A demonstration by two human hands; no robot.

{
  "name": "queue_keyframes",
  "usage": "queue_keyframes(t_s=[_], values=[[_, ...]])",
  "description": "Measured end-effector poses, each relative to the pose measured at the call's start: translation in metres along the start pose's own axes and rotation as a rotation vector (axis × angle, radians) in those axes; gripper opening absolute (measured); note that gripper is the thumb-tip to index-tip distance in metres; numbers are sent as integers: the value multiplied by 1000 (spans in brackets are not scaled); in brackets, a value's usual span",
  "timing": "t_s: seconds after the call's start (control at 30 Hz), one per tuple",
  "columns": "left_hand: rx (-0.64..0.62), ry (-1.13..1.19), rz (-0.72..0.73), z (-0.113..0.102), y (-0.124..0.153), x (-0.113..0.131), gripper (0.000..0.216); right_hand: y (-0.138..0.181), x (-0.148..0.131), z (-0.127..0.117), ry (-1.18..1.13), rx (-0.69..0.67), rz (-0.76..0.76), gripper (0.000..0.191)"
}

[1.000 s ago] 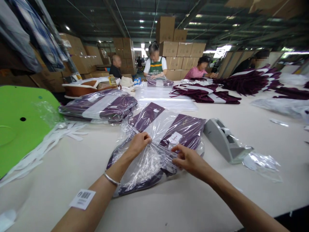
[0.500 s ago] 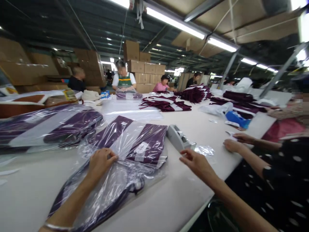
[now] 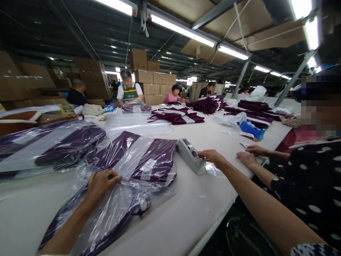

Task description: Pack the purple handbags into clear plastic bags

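Head | banded purple cloth [image 3: 142, 154] | left hand [image 3: 101, 184] pinching glossy bag [image 3: 115, 205] | right hand [image 3: 214, 157]: grip unclear

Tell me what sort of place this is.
Most likely a packing workshop for textile goods: folded maroon fabric pieces lie in clear plastic bags, a tape dispenser stands on the table, and cardboard boxes are stacked in the background.
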State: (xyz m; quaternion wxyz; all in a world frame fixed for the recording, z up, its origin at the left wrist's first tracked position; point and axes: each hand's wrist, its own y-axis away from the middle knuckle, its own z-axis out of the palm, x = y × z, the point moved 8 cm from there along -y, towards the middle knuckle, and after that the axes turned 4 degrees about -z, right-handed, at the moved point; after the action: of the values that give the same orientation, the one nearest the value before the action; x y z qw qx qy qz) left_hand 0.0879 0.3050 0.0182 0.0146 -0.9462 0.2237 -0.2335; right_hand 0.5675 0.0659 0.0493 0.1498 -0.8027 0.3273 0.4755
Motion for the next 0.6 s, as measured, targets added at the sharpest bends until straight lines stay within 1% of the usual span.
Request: queue_keyframes(t_s=[0.1,0.2,0.33,0.43,0.5,0.6], values=[[10,36,-22,0,2,-2,31,4,-3,-1,-37,-10,-7,38],[0,62,-28,-1,4,0,31,7,-10,-1,-81,10,-18,31],[-22,75,-44,-3,4,1,30,18,-25,-2,-175,77,-62,26],[-33,86,-52,-3,4,1,29,34,-35,-13,-227,145,-97,27],[-33,98,-46,-2,4,1,29,48,-35,-21,-254,168,-103,29],[-26,106,-45,-3,4,1,29,68,-22,-21,-286,129,-41,33]])
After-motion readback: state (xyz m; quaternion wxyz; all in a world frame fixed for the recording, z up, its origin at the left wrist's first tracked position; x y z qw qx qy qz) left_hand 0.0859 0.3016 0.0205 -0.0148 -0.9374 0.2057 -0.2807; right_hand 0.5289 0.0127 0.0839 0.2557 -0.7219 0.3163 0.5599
